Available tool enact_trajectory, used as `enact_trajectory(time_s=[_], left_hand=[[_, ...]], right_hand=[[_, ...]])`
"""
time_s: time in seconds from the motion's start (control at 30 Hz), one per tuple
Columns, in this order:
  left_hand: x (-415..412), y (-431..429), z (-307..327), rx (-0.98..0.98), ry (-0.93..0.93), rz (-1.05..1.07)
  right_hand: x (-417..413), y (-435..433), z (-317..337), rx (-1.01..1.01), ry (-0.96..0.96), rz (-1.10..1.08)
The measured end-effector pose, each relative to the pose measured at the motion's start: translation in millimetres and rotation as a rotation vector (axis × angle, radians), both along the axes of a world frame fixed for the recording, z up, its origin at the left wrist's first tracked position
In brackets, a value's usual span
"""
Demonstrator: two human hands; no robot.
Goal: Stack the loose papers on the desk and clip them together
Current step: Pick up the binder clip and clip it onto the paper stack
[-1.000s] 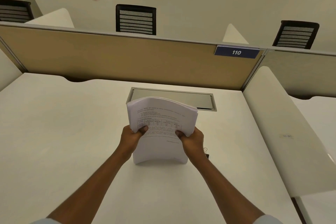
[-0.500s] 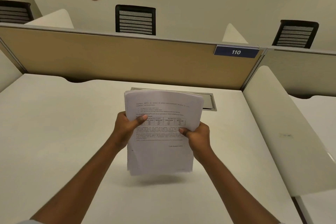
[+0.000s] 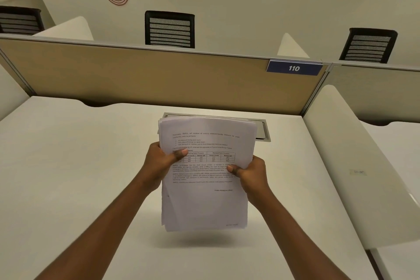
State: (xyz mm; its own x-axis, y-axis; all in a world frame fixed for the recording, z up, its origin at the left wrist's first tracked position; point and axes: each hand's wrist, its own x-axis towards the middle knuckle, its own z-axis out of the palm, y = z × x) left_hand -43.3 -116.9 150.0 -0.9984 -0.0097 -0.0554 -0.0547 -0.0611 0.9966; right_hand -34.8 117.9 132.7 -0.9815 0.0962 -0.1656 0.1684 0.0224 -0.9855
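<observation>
1. The papers (image 3: 204,200) are gathered into one thick bundle. It stands upright, clear of the desk (image 3: 68,166), just on your side of the cable hatch (image 3: 263,132), with a shadow underneath. Its top edge hides the left part of the hatch.
2. The top sheet shows printed text and a small table. The sheet edges look stepped at the upper left and lower left corners, so the bundle is not square.
3. Your left hand (image 3: 159,161) grips the left edge, thumb flat on the front and fingers curled behind. Your right hand (image 3: 252,173) grips the right edge the same way, slightly lower.
4. You seem to be at the squaring step: stacked, not yet clipped.
5. Next, tap the lower edge on the desk before the hatch, then free one hand. I see no clip; it may be hidden behind the bundle.
6. Behind the hatch stands the partition (image 3: 136,79) with its number plate (image 3: 294,68).
</observation>
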Motion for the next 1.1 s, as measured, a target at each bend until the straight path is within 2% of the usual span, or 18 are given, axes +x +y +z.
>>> enact_trajectory(time_s=[0.13, 0.3, 0.37, 0.5, 0.6, 0.67, 0.83, 0.93, 1.1], left_hand=[[2.3, 2.9, -3.5, 0.024, 0.018, 0.025], [2.7, -0.2, -0.3, 0.031, 0.039, 0.034], [1.9, -3.7, 0.4, 0.052, 0.048, 0.043], [0.2, -7.5, 0.2, 0.078, 0.051, 0.051], [-0.7, -6.7, -2.2, 0.058, 0.039, 0.046], [-0.7, -5.0, -3.2, 0.057, 0.031, 0.039], [1.2, -2.2, -4.6, 0.063, 0.019, 0.018], [2.6, -0.9, -4.1, 0.067, 0.014, 0.006], [5.4, -0.2, -1.7, 0.079, 0.012, -0.015]], right_hand=[[-2.4, 3.2, -5.1, -0.012, 0.014, 0.038], [-10.9, 22.4, -13.5, 0.002, 0.025, 0.196], [-17.4, 36.3, -23.4, 0.048, 0.025, 0.141], [-27.2, 66.7, -61.8, 0.297, -0.023, -0.011], [-29.6, 83.7, -100.5, 0.681, -0.118, 0.073], [-27.6, 89.0, -120.5, 0.804, -0.168, 0.131], [-21.2, 91.0, -145.2, 0.854, -0.207, 0.201], [-21.0, 88.6, -144.5, 0.885, -0.193, 0.169], [-23.5, 83.6, -133.5, 0.883, -0.078, 0.112]])
